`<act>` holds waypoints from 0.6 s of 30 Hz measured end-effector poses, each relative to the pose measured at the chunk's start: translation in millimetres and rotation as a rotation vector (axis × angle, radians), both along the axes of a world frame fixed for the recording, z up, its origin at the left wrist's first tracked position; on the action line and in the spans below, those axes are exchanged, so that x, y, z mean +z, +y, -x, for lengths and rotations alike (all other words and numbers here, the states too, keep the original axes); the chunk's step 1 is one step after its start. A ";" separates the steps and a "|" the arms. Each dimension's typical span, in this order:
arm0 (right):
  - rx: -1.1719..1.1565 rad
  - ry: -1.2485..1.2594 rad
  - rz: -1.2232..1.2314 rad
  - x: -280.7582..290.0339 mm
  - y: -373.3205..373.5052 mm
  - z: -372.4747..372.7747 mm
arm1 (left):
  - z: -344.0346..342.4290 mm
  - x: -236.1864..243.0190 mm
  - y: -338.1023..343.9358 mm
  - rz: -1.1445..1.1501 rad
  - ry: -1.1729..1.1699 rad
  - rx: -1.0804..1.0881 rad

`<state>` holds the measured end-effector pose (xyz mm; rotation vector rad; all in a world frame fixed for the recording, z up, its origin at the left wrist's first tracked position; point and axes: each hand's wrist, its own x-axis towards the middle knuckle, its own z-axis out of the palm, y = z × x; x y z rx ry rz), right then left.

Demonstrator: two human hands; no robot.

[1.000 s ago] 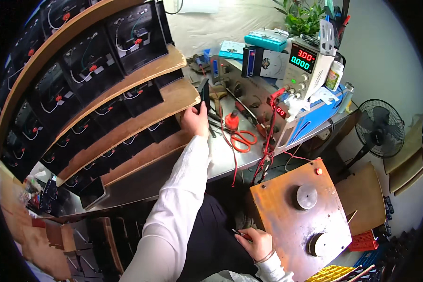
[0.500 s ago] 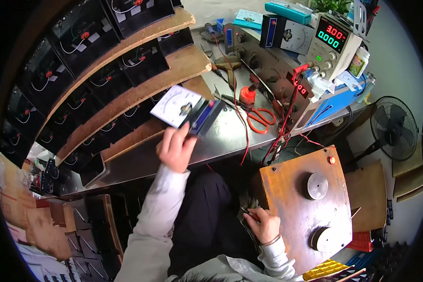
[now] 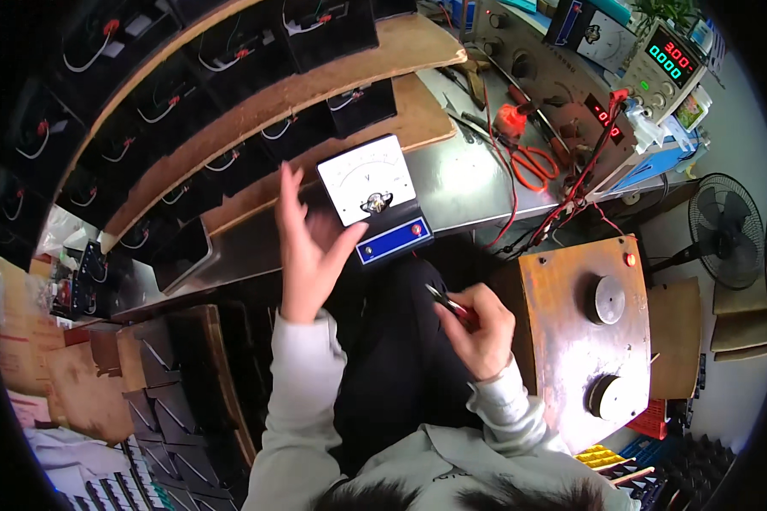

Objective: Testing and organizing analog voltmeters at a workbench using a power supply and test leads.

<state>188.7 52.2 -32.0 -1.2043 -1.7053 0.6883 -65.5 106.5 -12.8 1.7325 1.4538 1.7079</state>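
Observation:
A square panel meter (image 3: 367, 181) with a white scale face, a black lower part and a blue strip with a red terminal lies at the front edge of the metal bench, facing up. My left hand (image 3: 308, 251) is just left of it, fingers raised and apart, partly blurred. Its thumb tip reaches the meter's lower left edge; whether it presses there I cannot tell. My right hand (image 3: 483, 332) is closed round a small red-handled tool (image 3: 453, 305) above my lap. The tool's pointed metal tip aims up and left toward the meter; its exact kind is mostly hidden by my fingers.
Wooden shelves (image 3: 418, 51) of black meter housings rise at the left. Red-handled scissors (image 3: 533, 168), red leads and a power supply (image 3: 669, 64) occupy the bench's right. A wooden-topped box (image 3: 562, 315) with two round metal discs stands at my right, near a fan (image 3: 724, 217).
The meter has come nearer and turned its scale upright to me. My left hand has let go and spread its fingers. My right hand has risen with the tool; the view has shifted.

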 end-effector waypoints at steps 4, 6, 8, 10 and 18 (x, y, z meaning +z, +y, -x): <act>0.150 0.100 -0.165 18.3 21.8 33.0 | 7.4 -10.7 23.9 0.186 -0.127 -0.262; 0.190 -0.001 -0.177 22.3 29.4 39.3 | 11.6 -10.6 25.5 0.192 -0.140 -0.324; 0.177 -0.061 -0.146 21.8 33.5 44.9 | 13.2 -8.6 23.7 0.180 -0.122 -0.375; 0.138 -0.083 -0.126 16.9 33.1 50.8 | 12.6 -7.0 22.4 0.203 -0.094 -0.352; -0.115 0.653 0.084 -10.9 11.6 48.2 | 8.6 -8.3 23.5 0.119 -0.081 -0.303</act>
